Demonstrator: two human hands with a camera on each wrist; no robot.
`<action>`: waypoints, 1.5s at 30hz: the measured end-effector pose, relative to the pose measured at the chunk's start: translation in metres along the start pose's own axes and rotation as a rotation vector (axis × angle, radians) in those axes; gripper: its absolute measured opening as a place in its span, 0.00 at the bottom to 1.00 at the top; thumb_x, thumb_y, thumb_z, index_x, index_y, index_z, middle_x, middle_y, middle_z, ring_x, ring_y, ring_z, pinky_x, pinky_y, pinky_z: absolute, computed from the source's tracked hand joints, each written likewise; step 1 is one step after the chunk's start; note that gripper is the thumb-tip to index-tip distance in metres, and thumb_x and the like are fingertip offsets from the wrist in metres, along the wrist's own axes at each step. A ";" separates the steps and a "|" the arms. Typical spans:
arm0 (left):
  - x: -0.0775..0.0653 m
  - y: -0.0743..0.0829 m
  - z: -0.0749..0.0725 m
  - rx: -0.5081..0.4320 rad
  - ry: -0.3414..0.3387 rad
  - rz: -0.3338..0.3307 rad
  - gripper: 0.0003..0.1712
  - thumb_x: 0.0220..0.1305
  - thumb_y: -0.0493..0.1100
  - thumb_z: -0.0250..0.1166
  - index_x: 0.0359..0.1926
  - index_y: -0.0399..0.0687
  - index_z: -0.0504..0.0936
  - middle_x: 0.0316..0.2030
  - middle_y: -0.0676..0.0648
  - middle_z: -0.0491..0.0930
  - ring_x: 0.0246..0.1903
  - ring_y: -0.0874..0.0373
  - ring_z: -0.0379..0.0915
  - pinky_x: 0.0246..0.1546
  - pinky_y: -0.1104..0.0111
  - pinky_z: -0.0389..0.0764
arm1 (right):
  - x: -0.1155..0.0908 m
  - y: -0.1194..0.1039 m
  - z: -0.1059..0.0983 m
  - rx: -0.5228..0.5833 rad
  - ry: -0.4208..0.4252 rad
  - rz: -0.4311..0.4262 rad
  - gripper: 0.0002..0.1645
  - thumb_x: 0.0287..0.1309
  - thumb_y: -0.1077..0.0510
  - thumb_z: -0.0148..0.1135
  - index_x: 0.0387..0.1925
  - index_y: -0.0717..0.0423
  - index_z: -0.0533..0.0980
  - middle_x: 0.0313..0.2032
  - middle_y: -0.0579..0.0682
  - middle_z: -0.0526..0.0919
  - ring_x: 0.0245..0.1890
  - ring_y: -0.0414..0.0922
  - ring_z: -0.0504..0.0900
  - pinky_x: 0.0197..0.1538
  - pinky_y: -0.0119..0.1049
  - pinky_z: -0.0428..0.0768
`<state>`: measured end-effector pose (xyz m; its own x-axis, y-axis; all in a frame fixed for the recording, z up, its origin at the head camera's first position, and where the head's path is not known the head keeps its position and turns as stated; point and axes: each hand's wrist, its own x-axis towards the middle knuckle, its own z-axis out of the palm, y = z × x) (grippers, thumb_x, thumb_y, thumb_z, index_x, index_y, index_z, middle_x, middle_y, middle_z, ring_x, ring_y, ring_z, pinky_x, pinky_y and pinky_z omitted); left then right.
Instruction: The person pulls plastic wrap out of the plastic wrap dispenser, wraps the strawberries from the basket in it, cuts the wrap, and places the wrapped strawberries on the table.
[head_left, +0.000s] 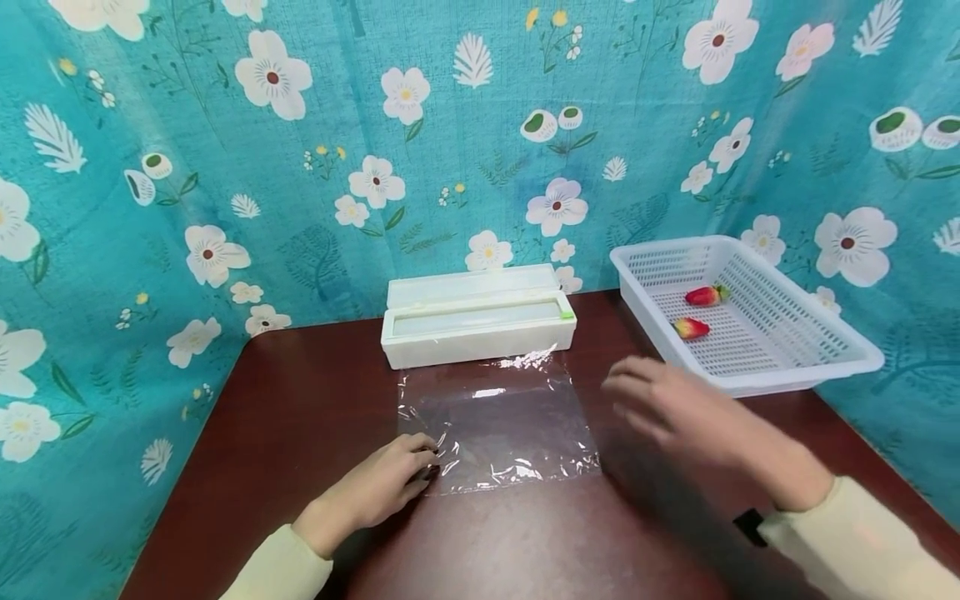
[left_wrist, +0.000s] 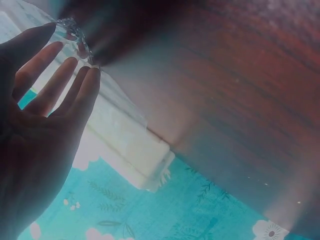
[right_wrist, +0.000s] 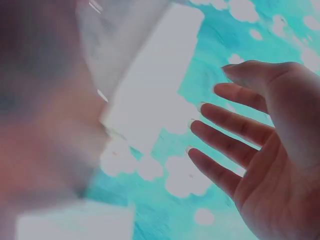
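Observation:
A sheet of clear cling film (head_left: 498,425) lies over the table, drawn out from a white cling film dispenser box (head_left: 480,342) whose lid stands raised at the back. My left hand (head_left: 382,483) rests at the film's near left corner, its fingertips right at the crinkled edge. In the left wrist view, the left fingers (left_wrist: 55,92) are mostly straight. My right hand (head_left: 667,408) is in the air to the right of the film, slightly blurred. Its fingers (right_wrist: 227,122) are spread and hold nothing.
A white plastic basket (head_left: 795,375) stands at the back right with two red strawberries (head_left: 705,296) inside. The dark red-brown table (head_left: 300,400) ends against a turquoise flowered curtain (head_left: 315,192) behind and at both sides.

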<state>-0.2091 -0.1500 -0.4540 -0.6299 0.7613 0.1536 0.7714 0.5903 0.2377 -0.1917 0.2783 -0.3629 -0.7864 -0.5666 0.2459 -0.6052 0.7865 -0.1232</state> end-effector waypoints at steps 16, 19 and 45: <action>0.001 -0.002 0.002 -0.006 0.034 0.005 0.11 0.65 0.34 0.72 0.47 0.47 0.87 0.53 0.48 0.82 0.51 0.53 0.80 0.52 0.61 0.84 | 0.076 0.154 -0.075 -0.091 -0.298 0.273 0.20 0.61 0.64 0.70 0.54 0.67 0.81 0.50 0.65 0.85 0.52 0.64 0.83 0.55 0.63 0.81; 0.000 -0.002 0.003 0.009 0.042 0.007 0.10 0.65 0.35 0.73 0.46 0.49 0.87 0.53 0.49 0.82 0.52 0.54 0.80 0.52 0.62 0.84 | 0.081 0.178 -0.070 -0.106 -0.369 0.320 0.21 0.59 0.65 0.73 0.53 0.67 0.81 0.49 0.66 0.85 0.51 0.65 0.84 0.53 0.63 0.83; -0.003 -0.004 -0.001 0.006 0.033 0.001 0.12 0.61 0.35 0.75 0.45 0.49 0.87 0.52 0.50 0.82 0.50 0.56 0.79 0.51 0.64 0.84 | 0.060 0.229 0.001 0.112 -0.796 0.549 0.46 0.43 0.50 0.85 0.67 0.47 0.77 0.49 0.59 0.82 0.40 0.51 0.81 0.42 0.52 0.82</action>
<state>-0.2105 -0.1547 -0.4542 -0.6320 0.7524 0.1858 0.7723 0.5913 0.2323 -0.3780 0.4242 -0.3768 -0.7914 -0.1606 -0.5898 -0.1052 0.9863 -0.1273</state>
